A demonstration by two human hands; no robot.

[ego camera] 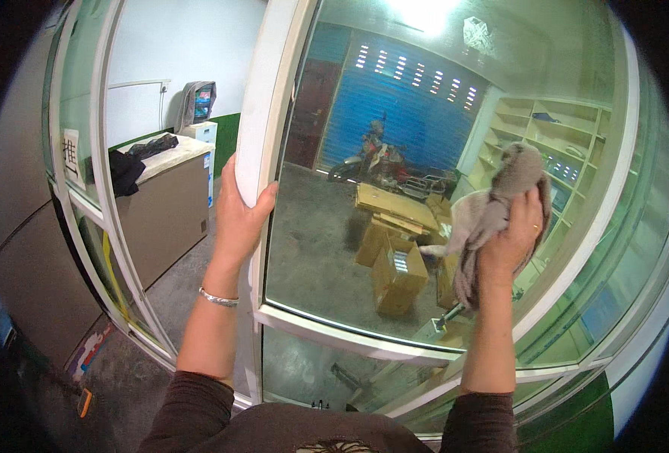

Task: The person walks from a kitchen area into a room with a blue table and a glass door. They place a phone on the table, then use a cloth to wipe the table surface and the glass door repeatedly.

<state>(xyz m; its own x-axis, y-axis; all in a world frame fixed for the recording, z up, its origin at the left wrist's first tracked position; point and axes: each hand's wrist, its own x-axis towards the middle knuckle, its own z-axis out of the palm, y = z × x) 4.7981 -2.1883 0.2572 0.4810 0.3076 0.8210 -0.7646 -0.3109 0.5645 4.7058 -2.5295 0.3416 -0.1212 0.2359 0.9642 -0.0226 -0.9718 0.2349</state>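
My left hand [244, 212] grips the white door frame [262, 113], with the thumb on its near face and the fingers around its outer edge. Against the glass pane [323, 238], towards its right side, my right hand [512, 235] presses a bunched grey-brown cloth [518, 164]. Folds of the cloth hang below the hand, and part of it hides behind the fingers. A paler shape beside the cloth looks like its reflection. Higher up, a whitish crumpled patch [477, 34] shows on or through the glass.
Cardboard boxes [399, 272], a motorcycle [368, 153] and a blue roller shutter [402, 85] appear in the pane, seen through it or reflected. Shelves [560, 130] show at right. Left of the frame stands a brown chest-like cabinet [170, 209] with dark cloths on top. An orange-edged tool [84, 403] lies low at left.
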